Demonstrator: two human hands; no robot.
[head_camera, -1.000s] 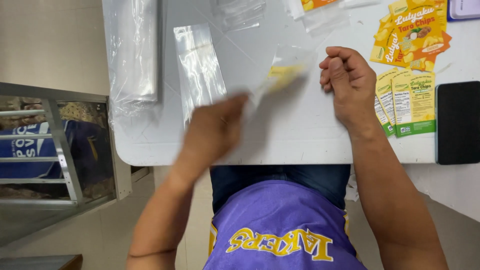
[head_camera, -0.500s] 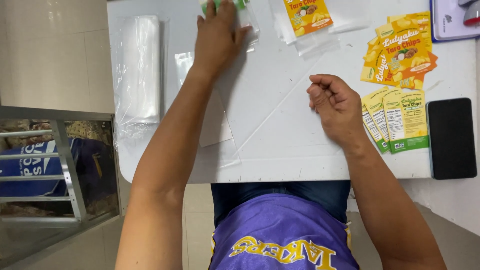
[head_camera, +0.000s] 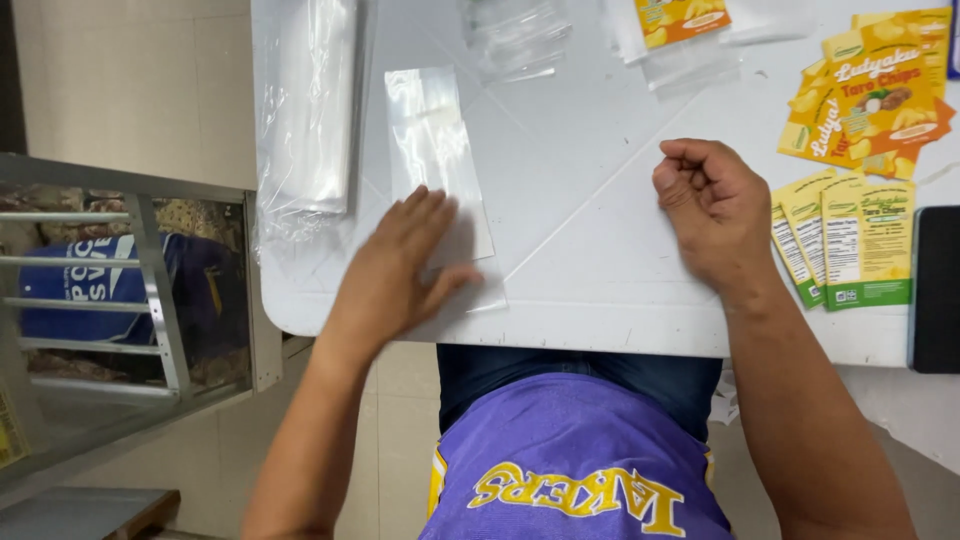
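My left hand (head_camera: 400, 265) lay flat with its fingers spread, palm down on the near end of a clear plastic bag (head_camera: 432, 150) that stretched away from it across the white table (head_camera: 580, 290). My right hand (head_camera: 712, 210) rested on the table well apart from the left, curled into a loose fist; I could not tell whether anything was pinched inside it. Just to the right of that hand lay a fan of green-edged yellow labels (head_camera: 850, 250), and beyond them a black flat object (head_camera: 938, 290) at the table's edge. To the left of my left hand sat a thick stack of clear bags (head_camera: 305, 110), reaching away along the table. Farther out, beyond the right hand, a heap of yellow and orange snack labels (head_camera: 870, 90) was spread out. Farthest off, crumpled clear plastic (head_camera: 515, 35) and another yellow label (head_camera: 680, 18) lay near the far side.
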